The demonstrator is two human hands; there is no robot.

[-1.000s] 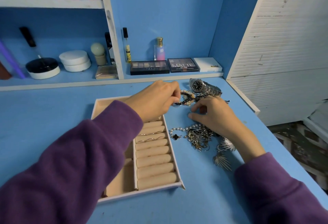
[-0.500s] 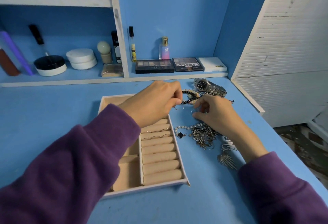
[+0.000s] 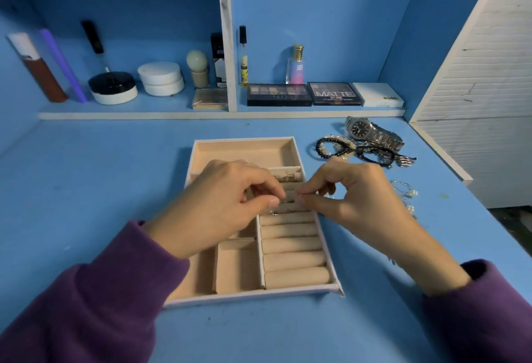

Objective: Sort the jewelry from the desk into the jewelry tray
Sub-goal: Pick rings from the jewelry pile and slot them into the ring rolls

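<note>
Both hands meet over the jewelry tray (image 3: pixel 247 295), which sits on the blue worktop (image 3: pixel 115 190), just above the upper end of its ring rolls (image 3: pixel 293 259). The left hand (image 3: pixel 227 204) and the right hand (image 3: pixel 354 198) each have their fingers (image 3: pixel 270 203) curled in and drawn narrow, tip to tip, pinching a small piece (image 3: pixel 288 201) between them. It is so thin and so covered by fingertips that its kind cannot be told; a ring or a fine earring is a fair guess. Anything that slight weighs almost nothing and is hard, smooth metal, so it will likely slip or spring away if squeezed carelessly. The sound hold is at its edge, with the pads of thumb and forefinger, leaving the lower part free to be pressed into the slit between two rolls. The rolls look soft and padded and should give a little, then close on the piece and keep it upright. A gold piece (image 3: pixel 288 177) already sits in a slot near the far end. Well apart on the worktop, to the right of the tray, lie the heavier things: a steel watch (image 3: pixel 371 132), stiff at the case and limp along the links, best lifted by the case; and the bead bracelets (image 3: pixel 335 147), tangled together, which will probably drag one another if picked up by a single strand. A clear beaded piece (image 3: pixel 404 190) lies nearer the right edge and looks fragile.
</note>
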